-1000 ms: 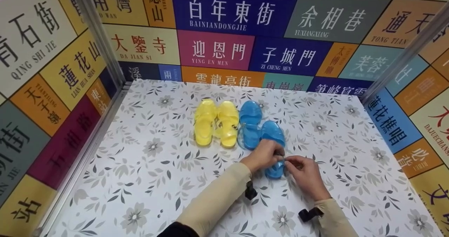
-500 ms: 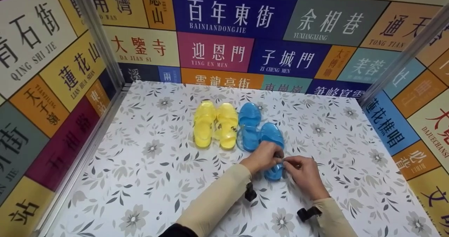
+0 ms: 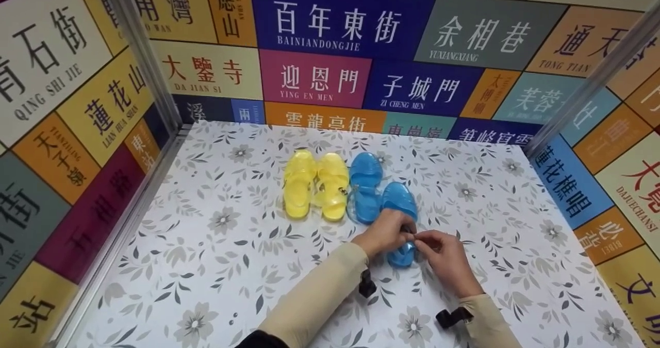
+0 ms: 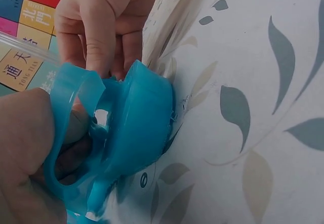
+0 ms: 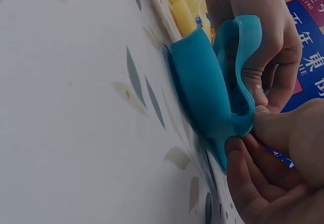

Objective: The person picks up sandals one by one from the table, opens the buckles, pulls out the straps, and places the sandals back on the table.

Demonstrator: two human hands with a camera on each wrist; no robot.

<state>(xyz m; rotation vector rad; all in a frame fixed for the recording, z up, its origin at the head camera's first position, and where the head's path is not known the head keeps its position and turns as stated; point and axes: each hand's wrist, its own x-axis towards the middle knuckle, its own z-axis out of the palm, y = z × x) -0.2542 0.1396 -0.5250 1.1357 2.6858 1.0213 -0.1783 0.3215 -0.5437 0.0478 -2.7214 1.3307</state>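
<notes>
A blue jelly sandal lies nearest the person, its toe pointing away. Across its middle the left hand reaches over from the left, hiding that part, and its fingers grip the heel strap from inside the loop. From the other side the right hand pinches the strap's side end between thumb and fingers, as the right wrist view shows. Both hands' fingertips meet there, covering the fastening. The second blue sandal lies just left and farther back, beside the worked one.
A pair of yellow jelly sandals stands side by side, left of the blue ones. They all rest on a table with a flower-patterned cover. Printed panels with metal corner posts enclose the back and sides.
The hands keep their hold at the strap, with only small shifts of the right fingertips. The whole head view has slid slightly, so everything sits a little lower in it.
</notes>
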